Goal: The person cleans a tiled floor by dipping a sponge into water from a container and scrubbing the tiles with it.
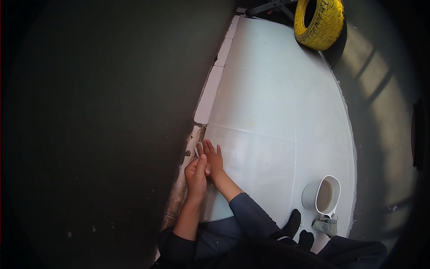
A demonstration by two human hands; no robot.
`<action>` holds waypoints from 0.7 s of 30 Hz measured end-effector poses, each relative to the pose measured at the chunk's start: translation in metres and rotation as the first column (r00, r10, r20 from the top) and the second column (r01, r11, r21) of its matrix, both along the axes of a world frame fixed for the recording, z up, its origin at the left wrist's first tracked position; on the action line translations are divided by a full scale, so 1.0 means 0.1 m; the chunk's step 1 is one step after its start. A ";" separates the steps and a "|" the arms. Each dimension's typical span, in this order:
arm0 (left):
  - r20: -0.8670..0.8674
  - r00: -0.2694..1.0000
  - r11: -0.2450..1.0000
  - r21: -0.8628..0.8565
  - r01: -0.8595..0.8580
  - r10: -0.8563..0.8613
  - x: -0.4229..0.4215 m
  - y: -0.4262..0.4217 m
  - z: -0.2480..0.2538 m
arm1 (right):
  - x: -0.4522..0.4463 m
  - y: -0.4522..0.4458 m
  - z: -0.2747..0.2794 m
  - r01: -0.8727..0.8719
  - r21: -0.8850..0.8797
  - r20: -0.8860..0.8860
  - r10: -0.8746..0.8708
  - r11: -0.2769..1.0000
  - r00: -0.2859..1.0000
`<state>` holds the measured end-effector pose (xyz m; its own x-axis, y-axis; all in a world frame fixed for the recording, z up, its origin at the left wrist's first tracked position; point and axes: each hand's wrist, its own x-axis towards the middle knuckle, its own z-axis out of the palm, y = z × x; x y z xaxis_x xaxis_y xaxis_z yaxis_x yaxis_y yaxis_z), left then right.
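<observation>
Fingers (207,146) of the flat right hand (214,161) spread apart on white tiles (260,157), left hand (196,174) curled closed

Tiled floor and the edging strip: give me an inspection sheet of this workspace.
Surface: pale tiled floor; edging strip chipped, stained brown near the hands.
Job's things: thin pale piece at the hands, too small to identify.
Clutter: white mug of cloudy liquid; crumpled cloth beside it.
Hands: left hand curled; right hand open, fingers spread.
Cables: nothing seen.
Surroundings: yellow tyre, dark metal frame; socked feet near the mug.
</observation>
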<state>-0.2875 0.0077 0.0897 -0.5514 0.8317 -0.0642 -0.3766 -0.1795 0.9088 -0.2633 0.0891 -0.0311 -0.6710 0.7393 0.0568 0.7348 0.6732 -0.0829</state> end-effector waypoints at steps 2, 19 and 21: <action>0.051 0.998 0.999 0.028 -0.033 0.032 -0.04 -0.02 0.01 | 0.09 -0.17 0.10 -0.006 -0.046 0.022 0.007 0.999 1.000; 0.352 0.928 0.982 0.089 -0.166 0.125 -0.24 -0.07 -0.02 | -0.14 0.70 0.18 0.101 -0.162 -0.041 -0.109 0.982 0.993; 0.376 0.920 0.984 0.093 -0.154 0.109 -0.23 -0.04 -0.02 | -0.15 0.71 0.16 0.101 -0.158 -0.002 -0.103 0.982 0.995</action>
